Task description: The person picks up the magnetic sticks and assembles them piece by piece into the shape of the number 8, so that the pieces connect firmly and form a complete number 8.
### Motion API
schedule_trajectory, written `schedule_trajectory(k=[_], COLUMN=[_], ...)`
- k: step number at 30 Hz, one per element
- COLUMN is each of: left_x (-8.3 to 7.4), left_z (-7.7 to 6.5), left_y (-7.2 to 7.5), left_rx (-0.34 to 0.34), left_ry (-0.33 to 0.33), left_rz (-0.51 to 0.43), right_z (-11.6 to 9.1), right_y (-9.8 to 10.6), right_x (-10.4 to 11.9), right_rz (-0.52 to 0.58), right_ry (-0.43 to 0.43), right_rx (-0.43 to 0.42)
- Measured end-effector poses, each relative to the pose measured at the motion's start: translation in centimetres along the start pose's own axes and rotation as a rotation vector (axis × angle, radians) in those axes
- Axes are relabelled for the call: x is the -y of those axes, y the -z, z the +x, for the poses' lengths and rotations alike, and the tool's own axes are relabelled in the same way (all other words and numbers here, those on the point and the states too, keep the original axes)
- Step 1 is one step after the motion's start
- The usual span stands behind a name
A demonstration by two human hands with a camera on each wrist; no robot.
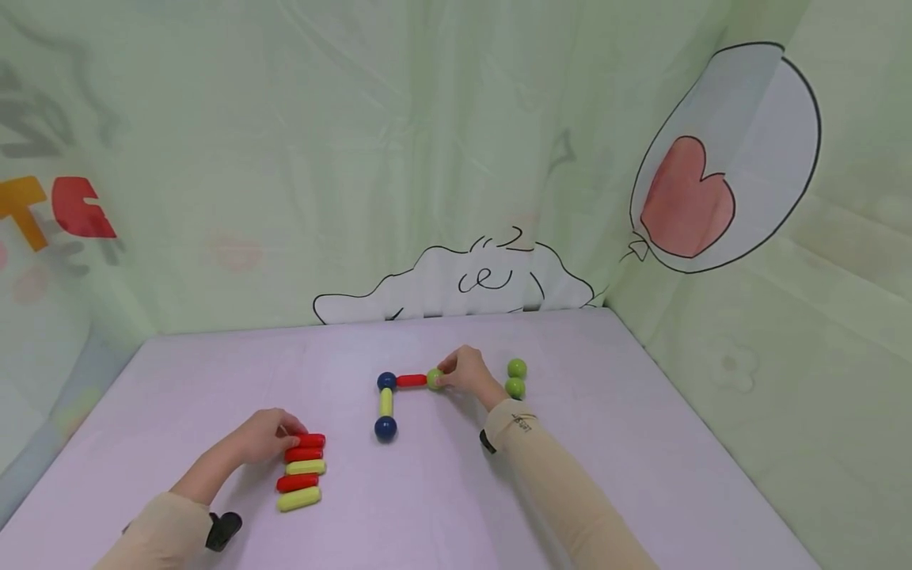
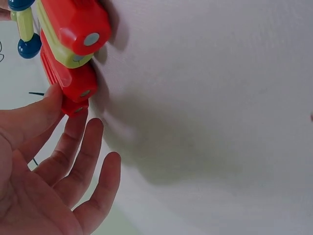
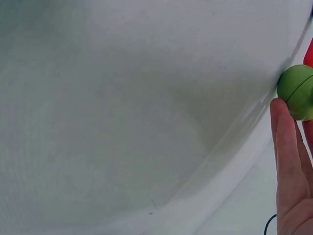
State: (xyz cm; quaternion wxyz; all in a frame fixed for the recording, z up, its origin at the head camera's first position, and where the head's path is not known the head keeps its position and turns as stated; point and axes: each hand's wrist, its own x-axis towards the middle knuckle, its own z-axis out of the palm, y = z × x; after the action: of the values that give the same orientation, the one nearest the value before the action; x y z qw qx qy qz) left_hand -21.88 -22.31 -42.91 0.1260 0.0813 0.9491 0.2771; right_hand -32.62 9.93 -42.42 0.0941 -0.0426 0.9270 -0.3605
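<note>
My right hand [image 1: 466, 370] pinches a green ball [image 1: 434, 379] between thumb and fingers. That ball meets the right end of a red rod [image 1: 411, 381], whose left end is at a dark blue ball [image 1: 386, 381]. From there a yellow rod [image 1: 386, 402] runs toward me to a second blue ball [image 1: 385, 428]. On the left, thumb and index finger of my left hand [image 1: 264, 435] are on the farthest red rod [image 1: 310, 439] of a stacked row, and its other fingers spread loosely in the left wrist view. Metal discs show on the ends of the nearer red rod [image 2: 92, 38].
Nearer me in the row lie another red rod [image 1: 304, 454], a yellow rod [image 1: 306, 468], a further red rod [image 1: 298, 482] and a yellow one [image 1: 299, 499]. Two green balls [image 1: 516, 368] sit right of my right hand. A printed curtain [image 1: 356, 158] hangs behind the pale table [image 1: 442, 507].
</note>
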Motion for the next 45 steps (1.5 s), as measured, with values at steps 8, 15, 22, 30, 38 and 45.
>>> schedule_trajectory(k=[8,15,22,30,38,45], left_x=[-1.2,-2.5,-4.2,-6.5,-8.8,-10.2], left_z=[0.3,1.0,2.3,3.4,4.3,5.3], left_y=[0.3,-0.1,-1.0,-2.2,-3.7,-5.2], left_rx=[-0.015,-0.053,-0.123,-0.128,-0.127,-0.117], left_ry=[-0.026,-0.104,-0.18,-0.231,-0.261,-0.292], left_rz=[0.008,-0.031,-0.066,-0.097,-0.056,-0.021], right_z=[0.1,0.0,0.1,0.0,0.0,0.2], right_y=[0.0,-0.1,-0.1,0.0,-0.2,-0.2], right_x=[0.1,0.0,-0.1,0.0,0.1,0.1], right_rz=[0.0,-0.001,-0.003,-0.005,-0.004,0.008], right_ry=[0.001,0.01,0.019,0.025,-0.002,-0.023], right_rx=[-0.006,-0.013,-0.013,-0.015,-0.018,-0.018])
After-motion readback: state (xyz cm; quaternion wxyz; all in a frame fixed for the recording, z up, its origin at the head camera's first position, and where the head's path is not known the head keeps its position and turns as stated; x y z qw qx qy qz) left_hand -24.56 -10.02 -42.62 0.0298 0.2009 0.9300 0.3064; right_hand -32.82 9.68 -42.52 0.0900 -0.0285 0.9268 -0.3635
